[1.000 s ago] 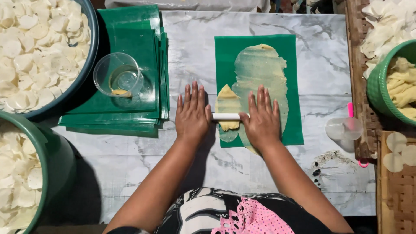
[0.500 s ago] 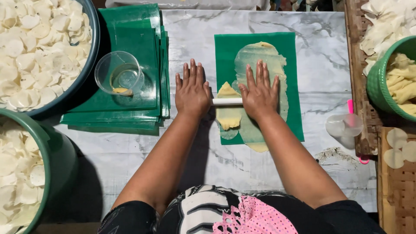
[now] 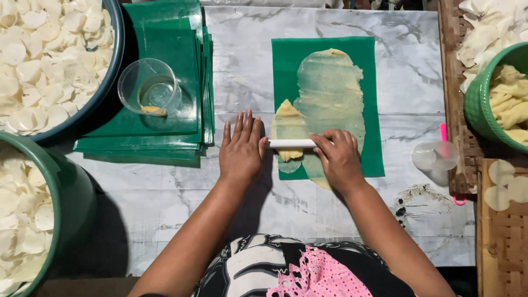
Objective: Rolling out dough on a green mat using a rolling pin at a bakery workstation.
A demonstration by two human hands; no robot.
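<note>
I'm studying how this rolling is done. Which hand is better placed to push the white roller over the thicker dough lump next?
Probably the right hand: its fingers curl over the roller on the green sheet. The left hand lies flat beside the dough, only touching the roller's end.

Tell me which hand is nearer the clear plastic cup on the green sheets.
Left. The left hand lies just right of and below the clear plastic cup; the right hand is farther right, past the white roller.
</note>
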